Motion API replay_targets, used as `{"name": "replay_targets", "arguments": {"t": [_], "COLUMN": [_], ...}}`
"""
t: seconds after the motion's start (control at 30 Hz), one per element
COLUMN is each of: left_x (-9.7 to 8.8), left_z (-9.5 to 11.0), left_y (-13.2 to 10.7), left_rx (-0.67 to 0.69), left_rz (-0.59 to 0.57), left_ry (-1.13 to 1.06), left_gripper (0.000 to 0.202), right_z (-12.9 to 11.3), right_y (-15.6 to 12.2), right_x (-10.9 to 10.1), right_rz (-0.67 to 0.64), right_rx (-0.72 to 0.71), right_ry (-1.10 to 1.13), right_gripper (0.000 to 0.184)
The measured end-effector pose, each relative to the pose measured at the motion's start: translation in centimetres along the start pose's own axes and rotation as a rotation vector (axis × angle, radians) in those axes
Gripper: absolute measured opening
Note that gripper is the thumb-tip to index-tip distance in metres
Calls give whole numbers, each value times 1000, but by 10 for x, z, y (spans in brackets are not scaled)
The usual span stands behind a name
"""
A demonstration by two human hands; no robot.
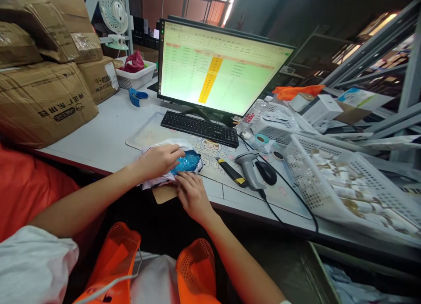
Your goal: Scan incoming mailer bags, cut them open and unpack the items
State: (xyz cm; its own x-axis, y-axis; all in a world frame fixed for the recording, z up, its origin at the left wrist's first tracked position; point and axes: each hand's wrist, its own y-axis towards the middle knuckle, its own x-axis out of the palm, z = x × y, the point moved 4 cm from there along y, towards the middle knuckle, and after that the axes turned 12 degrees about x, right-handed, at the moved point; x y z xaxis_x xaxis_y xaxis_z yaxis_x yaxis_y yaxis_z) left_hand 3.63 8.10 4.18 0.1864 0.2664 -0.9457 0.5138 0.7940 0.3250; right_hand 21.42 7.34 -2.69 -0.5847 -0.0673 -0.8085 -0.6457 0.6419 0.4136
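Observation:
A white plastic mailing bag (156,181) lies at the desk's front edge, its mouth torn and facing right. Inside it shows a shiny blue plastic-wrapped item (188,162); what it contains I cannot make out. My left hand (162,158) grips the upper side of the bag, fingers curled at the opening. At the opening's lower edge, my right hand (194,195) holds the bag with bent fingers, its thumb mostly hidden. A piece of brown card (164,193) sticks out beneath the bag, over the desk edge.
Right of the bag lie a yellow-and-black utility knife (233,172), a barcode scanner (251,170) and a black mouse (266,172). Behind are a keyboard (199,127) and monitor (220,71). A white basket of rolls (305,177) stands right; cardboard boxes (46,102) fill the left.

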Motion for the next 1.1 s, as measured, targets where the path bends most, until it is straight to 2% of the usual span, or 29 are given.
{"name": "replay_targets", "arguments": {"t": [0.07,0.17,0.23,0.4,0.53,0.63,0.83,0.9,1.1], "left_x": [6,16,23,35,38,36,21,16,14], "left_z": [1,-9,-12,-4,1,-5,-32,-42,-74], "left_y": [0,5,10,21,19,15,8,9,16], "left_rx": [-103,-223,-215,-149,-147,-186,-406,-450,-539], "left_rz": [-149,-225,-253,-316,-269,-189,-24,27,89], "left_ry": [9,16,-2,48,39,26,49,62,63], "left_gripper": [24,38,41,20,21,21,27,30,33], "right_z": [0,-1,-1,3,5,3,-9,-16,-33], "right_y": [-1,2,6,15,22,26,27,26,20], "right_x": [3,11,16,25,28,31,35,32,22], "right_rz": [4,-1,-6,-37,-46,-28,-3,-15,-40], "right_rx": [6,27,47,121,164,179,220,202,154], "right_ry": [-13,-32,-41,-113,-150,-134,-115,-163,-141], "right_gripper": [39,40,38,27,19,21,54,57,25]}}
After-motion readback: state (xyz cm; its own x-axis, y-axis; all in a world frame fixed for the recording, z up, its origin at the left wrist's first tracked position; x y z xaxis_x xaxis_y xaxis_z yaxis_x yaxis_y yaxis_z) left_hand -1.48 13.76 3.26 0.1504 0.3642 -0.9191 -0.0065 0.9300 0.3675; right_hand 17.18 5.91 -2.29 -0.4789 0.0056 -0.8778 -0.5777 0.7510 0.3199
